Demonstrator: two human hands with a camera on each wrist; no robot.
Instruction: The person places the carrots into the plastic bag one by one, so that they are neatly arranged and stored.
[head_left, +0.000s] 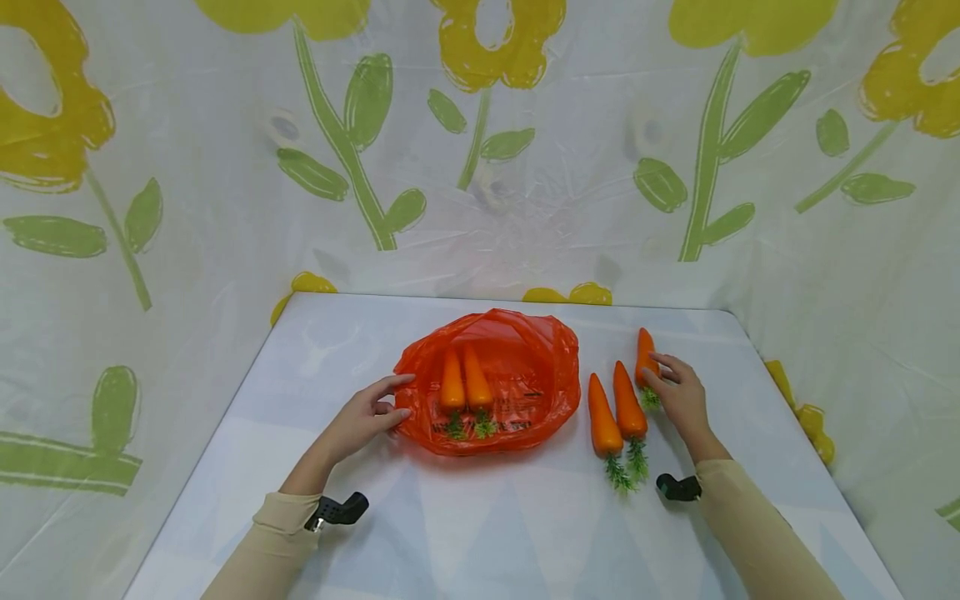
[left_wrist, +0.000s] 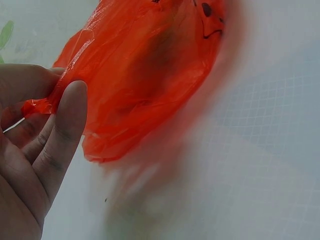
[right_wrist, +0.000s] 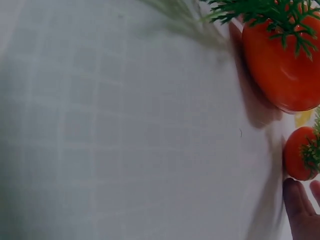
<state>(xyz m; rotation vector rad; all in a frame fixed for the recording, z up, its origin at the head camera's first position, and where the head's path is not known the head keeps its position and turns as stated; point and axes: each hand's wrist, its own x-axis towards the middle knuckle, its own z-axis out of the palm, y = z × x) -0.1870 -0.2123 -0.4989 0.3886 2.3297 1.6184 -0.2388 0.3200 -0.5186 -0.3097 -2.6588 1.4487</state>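
Observation:
My left hand pinches the left rim of a red plastic bag between thumb and fingers, as the left wrist view shows close up. The bag's mouth faces up and toward me. Inside it, two orange carrots lie side by side, green tops toward me. To the bag's right, my right hand reaches to the farthest carrot of three, thumb and forefinger at its right side. In the right wrist view its fingertips are right at that carrot's butt end. The other two, a left carrot and a middle carrot, lie beside it.
All of this is on a white table with pale blue patterns. A flower-printed curtain hangs behind and along both sides. Black wrist cameras, left and right, sit at the cuffs of beige sleeves.

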